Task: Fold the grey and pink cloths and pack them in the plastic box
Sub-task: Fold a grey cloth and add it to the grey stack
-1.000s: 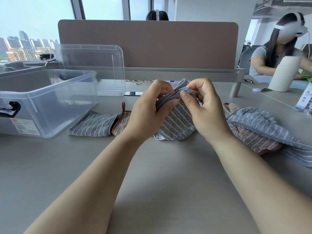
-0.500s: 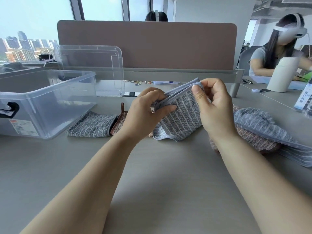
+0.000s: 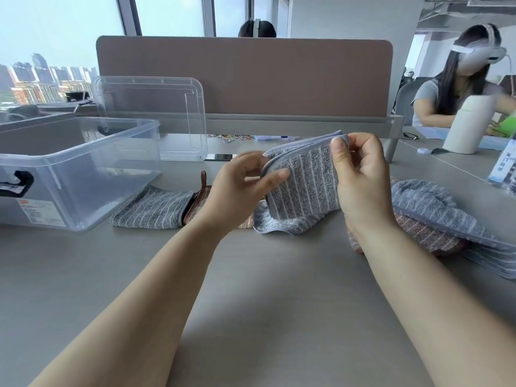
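I hold a grey striped cloth doubled over above the table, its lower fold resting on the surface. My right hand pinches its top right corner. My left hand grips its left edge between thumb and fingers. A folded grey cloth and a folded pink cloth lie side by side left of my hands. A loose heap of grey cloths over pink cloths lies to the right. The clear plastic box stands open at the left with no cloth inside.
The box's clear lid leans upright against the brown desk divider. A white roll and a person in a headset are on the neighbouring desk at right. Small coloured clips lie near the divider.
My hands have drawn apart, the right one moving right and up, stretching the grey cloth wider along its top edge. The cloth now shows more of its striped face.
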A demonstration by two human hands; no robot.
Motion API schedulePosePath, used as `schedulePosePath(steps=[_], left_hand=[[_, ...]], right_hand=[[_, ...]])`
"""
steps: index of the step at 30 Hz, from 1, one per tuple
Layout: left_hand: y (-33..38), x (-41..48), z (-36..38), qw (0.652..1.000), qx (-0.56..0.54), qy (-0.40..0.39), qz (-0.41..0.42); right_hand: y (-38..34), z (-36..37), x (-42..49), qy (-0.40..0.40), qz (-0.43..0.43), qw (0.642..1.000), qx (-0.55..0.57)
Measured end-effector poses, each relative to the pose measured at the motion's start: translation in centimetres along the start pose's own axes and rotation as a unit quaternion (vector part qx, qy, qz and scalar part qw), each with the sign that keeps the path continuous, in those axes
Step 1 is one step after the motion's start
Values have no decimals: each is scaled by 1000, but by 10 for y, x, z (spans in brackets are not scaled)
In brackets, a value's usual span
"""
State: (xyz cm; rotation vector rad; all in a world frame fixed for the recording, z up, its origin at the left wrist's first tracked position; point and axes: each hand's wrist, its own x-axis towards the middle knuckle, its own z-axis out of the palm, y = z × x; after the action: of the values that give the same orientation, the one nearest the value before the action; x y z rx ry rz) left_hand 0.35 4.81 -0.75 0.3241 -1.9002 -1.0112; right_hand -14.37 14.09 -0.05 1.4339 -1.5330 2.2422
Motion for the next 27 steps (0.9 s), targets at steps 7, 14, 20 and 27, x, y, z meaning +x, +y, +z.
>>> schedulePosePath(steps=[7, 14, 20, 27], left_hand=[[-3, 3, -4, 995, -84, 60, -4], [1, 4, -7, 991, -125, 53, -16], [-2, 2, -7, 978, -196, 9, -68], [-1, -1, -4, 976, -199, 24, -87]], right_hand=[[4, -1, -2, -126, 121, 982, 73], [9, -1, -4, -123, 147, 978, 88], [12, -3, -1, -95, 147, 978, 109], [15, -2, -3, -132, 156, 972, 113]])
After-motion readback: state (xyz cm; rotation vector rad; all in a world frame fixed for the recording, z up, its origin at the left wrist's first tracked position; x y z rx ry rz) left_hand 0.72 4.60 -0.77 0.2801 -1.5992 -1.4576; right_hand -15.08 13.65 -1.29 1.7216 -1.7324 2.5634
